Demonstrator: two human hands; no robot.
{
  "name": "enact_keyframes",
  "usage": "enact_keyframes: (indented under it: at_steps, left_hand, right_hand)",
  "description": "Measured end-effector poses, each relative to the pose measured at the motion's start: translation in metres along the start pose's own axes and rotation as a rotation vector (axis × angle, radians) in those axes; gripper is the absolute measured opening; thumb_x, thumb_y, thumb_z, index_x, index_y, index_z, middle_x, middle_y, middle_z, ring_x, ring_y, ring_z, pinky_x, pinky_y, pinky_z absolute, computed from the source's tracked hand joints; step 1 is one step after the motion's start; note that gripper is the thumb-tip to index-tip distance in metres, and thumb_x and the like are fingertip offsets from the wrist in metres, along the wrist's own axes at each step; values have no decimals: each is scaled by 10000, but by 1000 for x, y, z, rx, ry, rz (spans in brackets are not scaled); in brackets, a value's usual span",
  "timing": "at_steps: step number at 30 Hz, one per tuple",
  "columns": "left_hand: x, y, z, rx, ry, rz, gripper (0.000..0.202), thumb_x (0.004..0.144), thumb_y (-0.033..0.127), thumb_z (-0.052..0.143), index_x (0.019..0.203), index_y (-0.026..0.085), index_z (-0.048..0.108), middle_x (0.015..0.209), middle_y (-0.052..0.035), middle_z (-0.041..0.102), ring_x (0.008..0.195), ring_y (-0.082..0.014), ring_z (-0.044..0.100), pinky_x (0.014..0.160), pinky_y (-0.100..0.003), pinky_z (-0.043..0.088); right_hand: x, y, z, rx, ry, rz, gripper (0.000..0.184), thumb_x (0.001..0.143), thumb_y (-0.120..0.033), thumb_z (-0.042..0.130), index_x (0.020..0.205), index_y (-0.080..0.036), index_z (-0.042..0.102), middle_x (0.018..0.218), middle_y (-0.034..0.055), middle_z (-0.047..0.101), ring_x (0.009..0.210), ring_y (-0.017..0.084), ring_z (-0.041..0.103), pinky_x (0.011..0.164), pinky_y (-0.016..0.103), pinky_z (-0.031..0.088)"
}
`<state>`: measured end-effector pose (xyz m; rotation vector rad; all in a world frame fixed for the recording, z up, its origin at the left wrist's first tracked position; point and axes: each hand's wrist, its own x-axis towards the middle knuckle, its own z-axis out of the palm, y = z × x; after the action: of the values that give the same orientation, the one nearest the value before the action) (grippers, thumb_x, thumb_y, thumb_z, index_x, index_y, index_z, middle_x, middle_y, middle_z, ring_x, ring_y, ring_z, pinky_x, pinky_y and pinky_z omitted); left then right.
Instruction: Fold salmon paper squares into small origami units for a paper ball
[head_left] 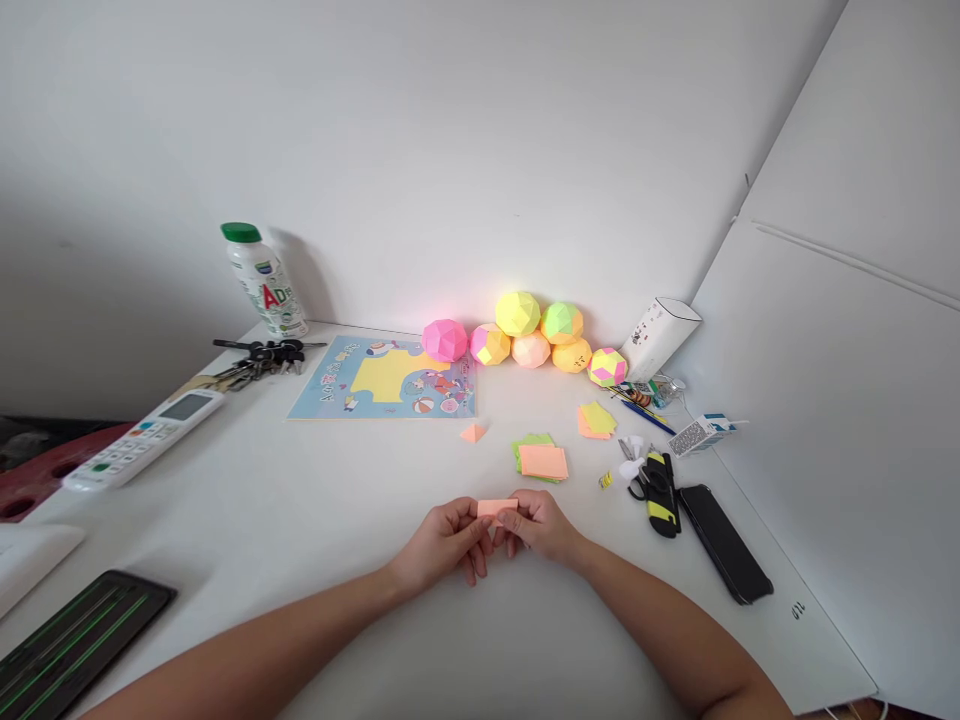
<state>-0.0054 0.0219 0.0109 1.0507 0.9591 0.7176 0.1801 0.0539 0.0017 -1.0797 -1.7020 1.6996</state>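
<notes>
A small folded strip of orange paper [497, 508] is pinched between both my hands just above the white table [315, 500]. My left hand [445, 545] grips its left end and my right hand [545, 527] grips its right end, fingers curled. Just beyond lies a stack of orange and green paper squares [541, 460]. A small folded orange triangle [473, 433] rests farther back. A second small pile of orange and yellow paper squares [596, 419] lies to the right.
Several coloured paper balls [529, 335] line the wall. A puzzle board [386, 390], keys [262, 358], a bottle [264, 282] and a remote [142, 440] sit at left. Scissors [658, 488], a black phone [724, 542], a small box [701, 433] and a white cup [660, 335] lie at right.
</notes>
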Motion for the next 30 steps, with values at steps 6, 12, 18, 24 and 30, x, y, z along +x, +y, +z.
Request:
enact_keyframes:
  at_steps: [6, 12, 18, 24, 30]
  left_hand:
    - [1, 1, -1, 32, -34, -29, 388, 756, 542, 555, 709, 169, 459, 636, -3, 621, 474, -138, 613, 402, -241, 467]
    - [2, 1, -1, 63, -41, -50, 413, 750, 570, 538, 706, 169, 449, 610, -3, 617, 452, -135, 601, 385, -236, 452]
    - [2, 0, -2, 73, -67, -49, 383, 750, 537, 564, 735, 164, 478, 637, -4, 619, 472, -137, 609, 370, -216, 441]
    - [0, 1, 0, 79, -50, 6, 368, 786, 531, 522, 734, 170, 470, 629, 0, 612, 451, -119, 578, 376, -213, 436]
    - [0, -10, -1, 114, -45, 62, 327, 830, 497, 474, 755, 179, 456, 590, 15, 602, 426, -108, 541, 400, -221, 424]
  right_hand:
    - [0, -2, 0, 5, -31, -15, 317, 840, -435, 534, 753, -131, 525, 665, 46, 655, 475, 94, 566, 441, 201, 402]
    - [0, 0, 0, 19, -31, -8, 336, 828, -458, 542, 746, -132, 523, 668, 43, 651, 487, 97, 564, 471, 217, 434]
    - [0, -1, 1, 26, -40, -8, 343, 819, -463, 550, 763, -125, 534, 673, 43, 641, 495, 94, 558, 474, 217, 435]
    - [-1, -2, 2, 5, -35, -26, 272, 811, -400, 564, 773, -131, 541, 700, 41, 634, 566, 112, 577, 502, 227, 450]
    - [-4, -9, 7, -42, -11, -11, 68, 748, -203, 556, 758, -135, 547, 672, 24, 628, 577, 126, 579, 501, 234, 430]
